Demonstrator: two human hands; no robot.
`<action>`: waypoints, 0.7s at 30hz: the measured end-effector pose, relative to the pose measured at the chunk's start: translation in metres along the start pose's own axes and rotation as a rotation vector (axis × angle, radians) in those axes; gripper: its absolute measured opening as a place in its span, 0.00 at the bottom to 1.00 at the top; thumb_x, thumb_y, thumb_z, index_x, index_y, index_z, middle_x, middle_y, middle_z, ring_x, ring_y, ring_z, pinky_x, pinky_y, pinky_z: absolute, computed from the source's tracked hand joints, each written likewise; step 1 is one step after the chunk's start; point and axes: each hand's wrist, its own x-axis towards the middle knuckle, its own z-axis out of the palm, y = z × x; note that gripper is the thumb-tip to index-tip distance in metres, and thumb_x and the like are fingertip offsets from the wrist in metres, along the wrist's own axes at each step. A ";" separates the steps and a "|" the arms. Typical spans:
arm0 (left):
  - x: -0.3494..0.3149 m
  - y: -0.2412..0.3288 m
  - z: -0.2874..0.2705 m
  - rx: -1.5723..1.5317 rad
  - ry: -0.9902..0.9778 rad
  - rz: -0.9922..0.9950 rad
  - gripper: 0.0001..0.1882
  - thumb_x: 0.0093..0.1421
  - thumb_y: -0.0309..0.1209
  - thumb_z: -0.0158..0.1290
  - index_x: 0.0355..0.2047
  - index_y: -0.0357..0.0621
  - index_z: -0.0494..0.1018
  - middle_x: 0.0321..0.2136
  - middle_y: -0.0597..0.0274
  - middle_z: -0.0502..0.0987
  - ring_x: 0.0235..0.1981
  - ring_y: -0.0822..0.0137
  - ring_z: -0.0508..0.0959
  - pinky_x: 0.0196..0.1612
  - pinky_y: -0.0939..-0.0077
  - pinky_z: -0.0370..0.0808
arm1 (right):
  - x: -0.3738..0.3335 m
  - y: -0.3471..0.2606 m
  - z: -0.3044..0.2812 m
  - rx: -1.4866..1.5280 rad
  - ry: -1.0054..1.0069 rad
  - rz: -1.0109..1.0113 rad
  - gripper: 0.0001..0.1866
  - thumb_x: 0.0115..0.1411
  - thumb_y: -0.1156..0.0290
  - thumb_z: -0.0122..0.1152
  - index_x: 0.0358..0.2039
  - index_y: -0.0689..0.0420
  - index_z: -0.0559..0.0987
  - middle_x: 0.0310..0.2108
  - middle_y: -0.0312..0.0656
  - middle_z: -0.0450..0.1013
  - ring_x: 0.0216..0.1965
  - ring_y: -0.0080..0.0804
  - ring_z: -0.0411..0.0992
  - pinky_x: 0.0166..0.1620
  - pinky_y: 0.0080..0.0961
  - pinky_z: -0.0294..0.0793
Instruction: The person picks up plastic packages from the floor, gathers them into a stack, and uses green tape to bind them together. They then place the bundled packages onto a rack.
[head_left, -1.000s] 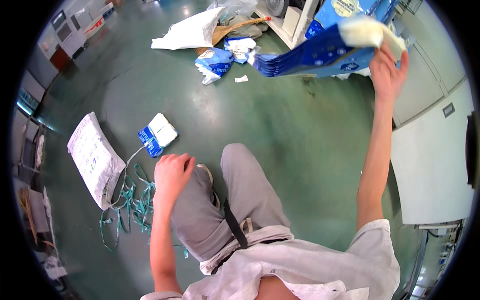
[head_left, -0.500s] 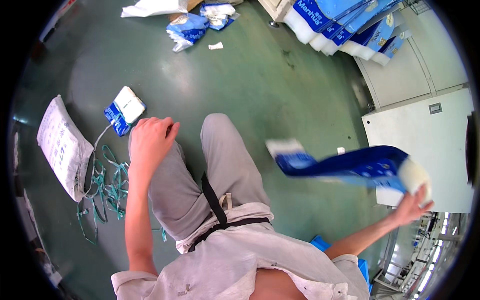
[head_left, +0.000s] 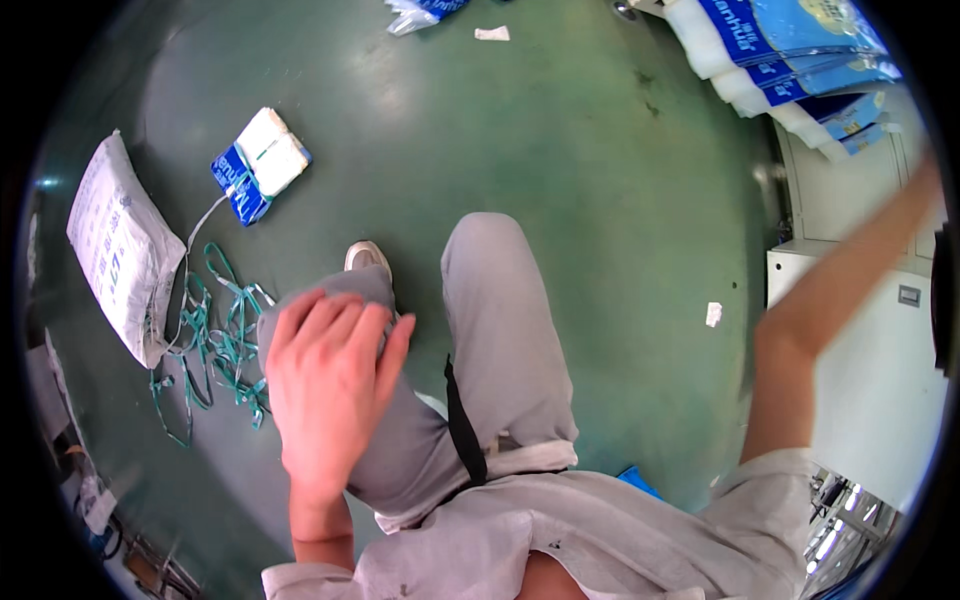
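Observation:
My left hand (head_left: 335, 385) hovers over or rests on my left knee, holding nothing, with the fingers loosely bent and the thumb apart. My right forearm (head_left: 850, 270) stretches to the upper right, and its hand lies beyond the dark rim. Nearest to that arm is a stack of blue and white plastic packages (head_left: 790, 50) with white padded ends. Beyond my left knee, a folded blue and white bundle (head_left: 262, 165) tied with green strap lies on the floor. A tangle of green strapping (head_left: 225, 345) spreads beside it.
A stuffed white woven sack (head_left: 125, 250) lies at the left. A white cabinet (head_left: 860, 390) stands on the right. Scraps of white paper (head_left: 714, 314) and a blue plastic package (head_left: 425, 12) are on the green floor (head_left: 620, 240). Something blue (head_left: 638, 482) shows beside my right hip.
My right arm has swung up and away to the upper right; its hand and the long blue and white package it held have left view. My left hand appears larger and closer; the view has shifted.

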 end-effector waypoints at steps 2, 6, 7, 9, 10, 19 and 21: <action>-0.015 0.003 0.002 -0.020 -0.011 -0.025 0.07 0.51 0.30 0.60 0.23 0.41 0.74 0.24 0.62 0.76 0.35 0.61 0.78 0.49 0.62 0.72 | -0.112 -0.029 0.081 -0.112 -0.241 -0.098 0.42 0.54 0.61 0.60 0.65 0.61 0.55 0.67 0.69 0.36 0.47 0.64 0.68 0.45 0.47 0.72; -0.032 0.020 -0.008 -0.009 -0.045 -0.034 0.06 0.47 0.29 0.61 0.24 0.42 0.74 0.25 0.66 0.77 0.36 0.64 0.78 0.50 0.62 0.72 | -0.436 -0.078 0.039 0.136 -1.375 0.113 0.38 0.52 0.63 0.62 0.63 0.53 0.59 0.65 0.69 0.40 0.43 0.66 0.73 0.42 0.48 0.77; -0.035 0.020 -0.009 -0.014 -0.043 -0.015 0.07 0.47 0.29 0.61 0.24 0.43 0.74 0.25 0.66 0.77 0.37 0.65 0.78 0.50 0.63 0.71 | -0.497 -0.084 -0.004 0.174 -1.710 0.277 0.36 0.52 0.65 0.63 0.62 0.45 0.61 0.64 0.67 0.45 0.43 0.64 0.73 0.42 0.49 0.77; -0.039 0.021 -0.007 0.012 -0.007 -0.045 0.07 0.47 0.29 0.61 0.24 0.43 0.74 0.25 0.65 0.77 0.37 0.65 0.78 0.50 0.63 0.71 | -0.511 -0.086 -0.025 0.225 -1.820 0.266 0.31 0.55 0.65 0.60 0.59 0.44 0.63 0.56 0.63 0.58 0.40 0.64 0.74 0.41 0.51 0.76; -0.039 0.015 -0.006 0.013 0.010 -0.064 0.06 0.48 0.28 0.61 0.24 0.42 0.74 0.25 0.64 0.77 0.36 0.64 0.78 0.50 0.62 0.72 | -0.531 -0.078 -0.043 0.214 -1.883 0.222 0.30 0.56 0.64 0.60 0.59 0.44 0.63 0.54 0.62 0.60 0.39 0.63 0.74 0.41 0.50 0.76; -0.038 -0.001 -0.011 0.014 0.048 -0.062 0.04 0.53 0.27 0.58 0.25 0.39 0.75 0.27 0.59 0.78 0.35 0.57 0.78 0.49 0.62 0.72 | -0.424 -0.031 -0.142 0.932 -2.085 1.258 0.25 0.65 0.42 0.48 0.49 0.50 0.68 0.33 0.46 0.75 0.12 0.19 0.58 0.14 0.19 0.55; -0.034 0.002 -0.009 0.009 0.050 -0.030 0.05 0.53 0.27 0.58 0.25 0.39 0.75 0.28 0.59 0.78 0.35 0.57 0.78 0.48 0.63 0.72 | -0.348 -0.020 -0.170 1.143 -1.935 1.744 0.21 0.66 0.41 0.43 0.44 0.46 0.68 0.34 0.45 0.75 0.10 0.10 0.44 0.13 0.12 0.40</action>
